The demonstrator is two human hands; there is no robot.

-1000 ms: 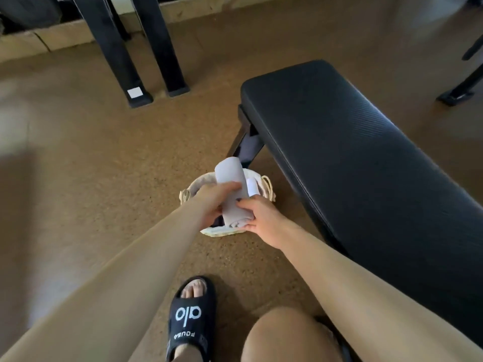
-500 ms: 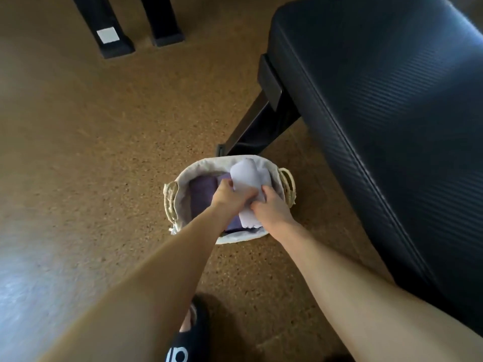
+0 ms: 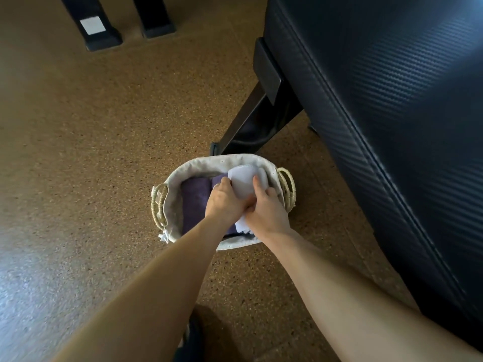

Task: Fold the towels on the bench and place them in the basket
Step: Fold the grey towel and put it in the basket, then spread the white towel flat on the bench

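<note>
A small woven basket (image 3: 201,163) with a pale cloth liner and rope handles stands on the cork floor beside the bench leg. Inside it lie rolled purple towels (image 3: 196,197) on the left. A rolled white towel (image 3: 243,184) sits in the right half, pressed down between both hands. My left hand (image 3: 224,202) grips its left side and my right hand (image 3: 264,207) grips its right side. The black padded bench (image 3: 392,100) fills the right of the view; no towels show on the visible part.
The bench's black metal leg (image 3: 251,118) slants down to the floor just behind the basket. Two black equipment feet (image 3: 125,24) stand at the top left. Cork floor stretches to the left. A dark sandal (image 3: 190,338) shows at the bottom.
The white towel went from held above the basket to pushed down inside its right half. My view moved closer and lower over the basket.
</note>
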